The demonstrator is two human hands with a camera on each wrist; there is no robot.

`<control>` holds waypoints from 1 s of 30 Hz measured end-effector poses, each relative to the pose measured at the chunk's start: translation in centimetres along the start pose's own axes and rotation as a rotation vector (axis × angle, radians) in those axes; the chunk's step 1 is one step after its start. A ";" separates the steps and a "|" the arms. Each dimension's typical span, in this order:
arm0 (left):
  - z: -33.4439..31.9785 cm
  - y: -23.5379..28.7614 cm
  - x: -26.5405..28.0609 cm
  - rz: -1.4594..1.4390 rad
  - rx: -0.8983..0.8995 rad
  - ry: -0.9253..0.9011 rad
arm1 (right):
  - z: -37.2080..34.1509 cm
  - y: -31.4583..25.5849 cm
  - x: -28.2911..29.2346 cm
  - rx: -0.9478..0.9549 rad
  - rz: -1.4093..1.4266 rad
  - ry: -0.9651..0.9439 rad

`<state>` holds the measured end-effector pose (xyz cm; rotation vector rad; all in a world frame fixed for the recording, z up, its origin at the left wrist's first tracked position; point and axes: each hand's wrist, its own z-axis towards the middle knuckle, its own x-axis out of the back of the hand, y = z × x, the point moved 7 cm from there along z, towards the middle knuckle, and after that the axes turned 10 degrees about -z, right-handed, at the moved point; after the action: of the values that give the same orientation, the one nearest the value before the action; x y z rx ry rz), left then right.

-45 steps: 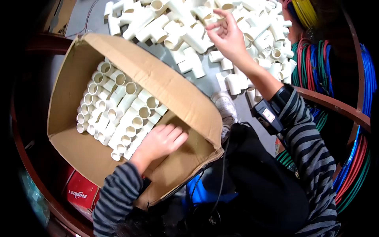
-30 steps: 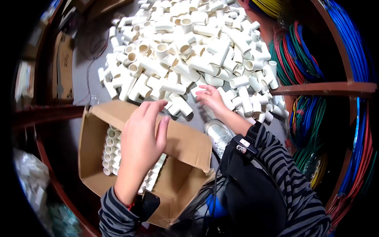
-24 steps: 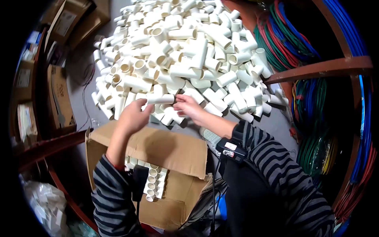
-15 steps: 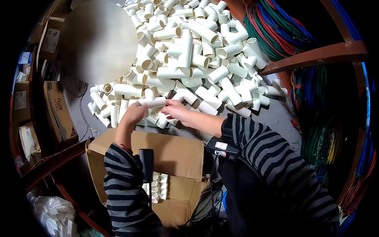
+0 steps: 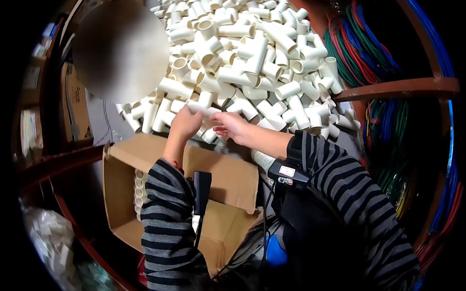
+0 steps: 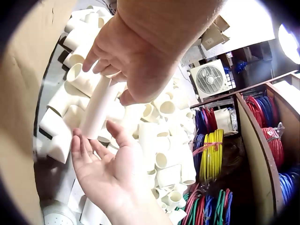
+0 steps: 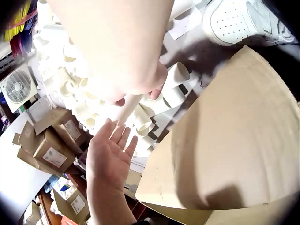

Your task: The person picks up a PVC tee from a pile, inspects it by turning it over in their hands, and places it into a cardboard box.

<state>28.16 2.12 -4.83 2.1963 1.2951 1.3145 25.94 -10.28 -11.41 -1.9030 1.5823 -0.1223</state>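
A white pipe fitting (image 5: 208,110) is held crosswise between two hands, above the near edge of a large heap of similar fittings (image 5: 238,72). My left hand (image 5: 186,123) pinches one end between thumb and fingers. At the other end, the fingertips of my right hand (image 5: 233,128) take hold, its remaining fingers loosely bent. In the left wrist view the fitting (image 6: 98,108) runs from the left hand (image 6: 136,61) down to the fingers of the right hand (image 6: 112,173). The right wrist view shows the fitting (image 7: 129,111) partly covered by the right hand (image 7: 124,70), above the left hand (image 7: 108,157).
An open cardboard box (image 5: 228,182) stands below the hands, with rows of white fittings (image 5: 139,189) inside, partly hidden by the left sleeve. Coloured cable coils (image 5: 357,48) and a brown rail (image 5: 398,89) are at right. A shoe (image 5: 263,161) is beside the box.
Both hands have left the box and heap and come together around one fitting. Lately they have shifted slightly right and up in the head view, still with that fitting.
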 end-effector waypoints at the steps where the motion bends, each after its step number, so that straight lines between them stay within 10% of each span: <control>1: -1.2 1.0 0.5 -0.066 -0.022 -0.020 | -0.6 -0.2 -0.4 -0.017 0.034 -0.036; 6: -5.9 2.4 5.1 -0.243 0.046 0.045 | -4.0 -2.6 -3.1 0.074 0.028 -0.043; 11: -14.4 4.8 14.0 -0.042 -0.414 0.681 | -9.3 -9.9 -9.8 0.297 -0.041 -0.136; 20: -35.2 11.2 22.7 -0.196 -0.607 1.186 | -30.3 -17.9 -20.8 0.916 -0.495 -0.361; 30: -50.8 12.4 20.0 -0.448 -0.831 1.221 | -46.3 -16.4 -24.6 1.514 -0.735 -0.174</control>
<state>-2.41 1.02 42.06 0.4179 1.0430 2.4357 11.92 -6.27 41.58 -1.0186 0.2367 -1.0672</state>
